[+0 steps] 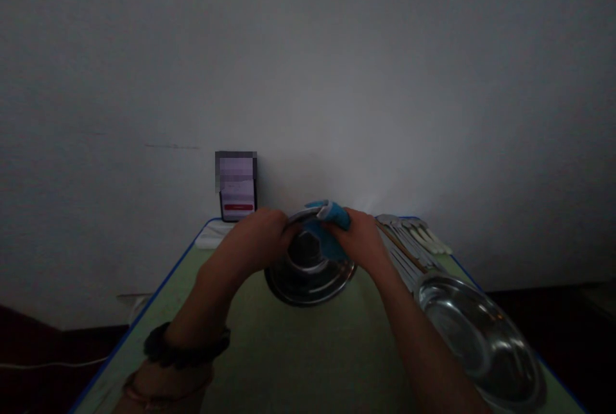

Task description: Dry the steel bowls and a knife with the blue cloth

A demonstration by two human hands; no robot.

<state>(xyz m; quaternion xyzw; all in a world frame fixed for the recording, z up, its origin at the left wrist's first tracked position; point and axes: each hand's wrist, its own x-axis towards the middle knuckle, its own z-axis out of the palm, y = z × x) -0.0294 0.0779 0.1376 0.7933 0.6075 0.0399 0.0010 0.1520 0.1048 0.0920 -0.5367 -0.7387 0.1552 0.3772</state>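
Observation:
A round, shiny metal bowl [308, 292] is held tilted above the table, its inside facing me. My left hand [264, 234] is closed on its upper left rim. At the upper right rim, my right hand [359, 234] is closed on a blue cloth [332, 244]. The cloth is folded over the rim, one part against the inside of the bowl and another showing behind the edge. Some fingertips of both hands are hidden by the bowl and the cloth.
A larger metal basin [481, 343] stands at the table's right edge, beside my right forearm. Behind it lie several spoons and other utensils [414, 241]. A phone [238, 192] leans on the wall above a folded white cloth [210, 235]. The green table [289, 362] has blue edging.

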